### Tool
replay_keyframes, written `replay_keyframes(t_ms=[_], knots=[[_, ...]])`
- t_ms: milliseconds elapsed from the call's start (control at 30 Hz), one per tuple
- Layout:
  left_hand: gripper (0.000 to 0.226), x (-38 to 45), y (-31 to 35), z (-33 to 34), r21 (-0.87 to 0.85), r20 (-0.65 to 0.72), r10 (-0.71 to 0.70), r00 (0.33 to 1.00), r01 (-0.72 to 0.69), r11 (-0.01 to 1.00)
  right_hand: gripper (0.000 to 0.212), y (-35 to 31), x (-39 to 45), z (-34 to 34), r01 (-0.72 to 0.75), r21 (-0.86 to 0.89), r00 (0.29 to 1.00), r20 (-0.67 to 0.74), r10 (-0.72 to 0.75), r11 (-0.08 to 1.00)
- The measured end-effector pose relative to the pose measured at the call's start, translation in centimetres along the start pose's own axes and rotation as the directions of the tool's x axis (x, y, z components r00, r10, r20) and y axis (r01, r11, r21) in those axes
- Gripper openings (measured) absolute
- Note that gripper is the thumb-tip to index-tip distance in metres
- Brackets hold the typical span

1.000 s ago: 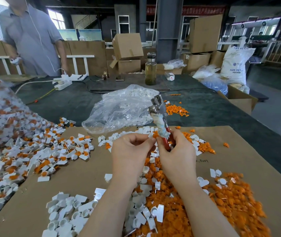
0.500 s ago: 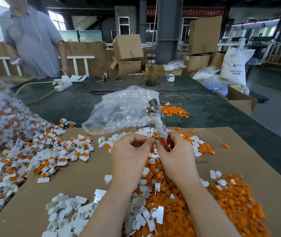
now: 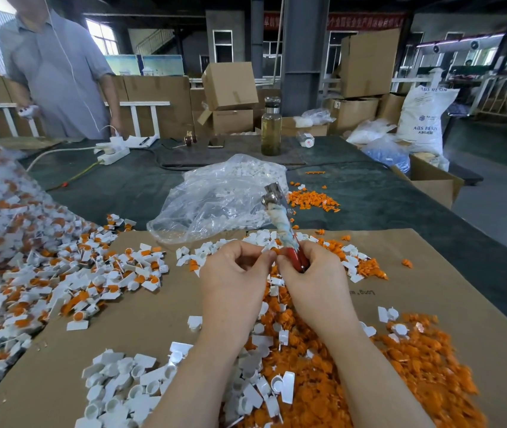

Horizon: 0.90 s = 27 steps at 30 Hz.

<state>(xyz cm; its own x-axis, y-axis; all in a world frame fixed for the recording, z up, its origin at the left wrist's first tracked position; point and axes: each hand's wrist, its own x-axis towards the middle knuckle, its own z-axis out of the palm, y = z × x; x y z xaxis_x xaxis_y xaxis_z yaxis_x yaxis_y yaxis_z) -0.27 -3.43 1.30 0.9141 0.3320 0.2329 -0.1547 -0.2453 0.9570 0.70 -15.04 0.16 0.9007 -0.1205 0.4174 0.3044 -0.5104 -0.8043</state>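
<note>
My right hand (image 3: 314, 279) grips the red handles of a plier-like metal tool (image 3: 278, 211). Its cloth-wrapped shaft and metal head point up and away from me. My left hand (image 3: 233, 279) is curled close beside it, fingertips pinching a small part at the meeting point of both hands; the part itself is mostly hidden. Both hands hover over a cardboard sheet (image 3: 159, 322). Under my wrists lie loose orange caps (image 3: 416, 366) and white plastic pieces (image 3: 122, 384).
A big heap of assembled white-and-orange pieces (image 3: 30, 273) fills the left. A clear plastic bag (image 3: 215, 199) of white parts lies behind my hands. A glass bottle (image 3: 271, 126), a power strip (image 3: 112, 151), cardboard boxes and a standing person (image 3: 57, 72) are at the back.
The hands and tool have stayed almost in place; the tool head has shifted slightly to the left. The person at the back has barely moved.
</note>
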Motion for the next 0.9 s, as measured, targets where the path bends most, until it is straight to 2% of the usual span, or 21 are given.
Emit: replay_keyframes(t_ms=[133, 200, 300, 400, 533, 733, 900], knots=[[0.009, 0.1, -0.2, 0.0, 0.014, -0.003, -0.006, 1.0, 0.006, 1.0, 0.032, -0.1, 0.1, -0.3, -0.01, 0.057, 0.999, 0.053, 0.007, 0.998], [0.009, 0.2, -0.2, -0.1, -0.025, -0.01, -0.039, 0.999, 0.038, 0.999, 0.02, -0.1, 0.2, -0.8, -0.075, 0.132, 0.989, 0.14, 0.057, 0.988], [0.006, 0.6, -0.1, -0.5, -0.198, -0.002, -0.117, 0.993, 0.114, 0.973, 0.002, 0.3, 0.3, -2.0, -0.207, 0.194, 0.937, 0.321, 0.138, 0.959], [0.005, 0.8, 0.0, -1.0, -0.326, 0.012, -0.161, 0.987, 0.156, 0.933, 0.01, 0.5, 0.4, -3.2, -0.251, 0.138, 0.877, 0.451, 0.165, 0.958], [0.001, 1.2, -0.1, -1.6, -0.402, 0.032, -0.182, 0.983, 0.179, 0.898, 0.038, 0.6, 0.3, -4.0, -0.242, 0.018, 0.808, 0.558, 0.192, 0.97], [0.001, 1.6, -0.4, -2.1, -0.412, 0.044, -0.173, 0.984, 0.176, 0.894, 0.037, 0.5, 0.1, -4.0, -0.239, -0.007, 0.746, 0.638, 0.188, 0.971], [0.003, 1.8, -0.5, -2.2, -0.435, 0.066, -0.164, 0.984, 0.176, 0.883, 0.042, 0.4, 0.0, -4.0, -0.215, -0.045, 0.739, 0.645, 0.193, 0.976]])
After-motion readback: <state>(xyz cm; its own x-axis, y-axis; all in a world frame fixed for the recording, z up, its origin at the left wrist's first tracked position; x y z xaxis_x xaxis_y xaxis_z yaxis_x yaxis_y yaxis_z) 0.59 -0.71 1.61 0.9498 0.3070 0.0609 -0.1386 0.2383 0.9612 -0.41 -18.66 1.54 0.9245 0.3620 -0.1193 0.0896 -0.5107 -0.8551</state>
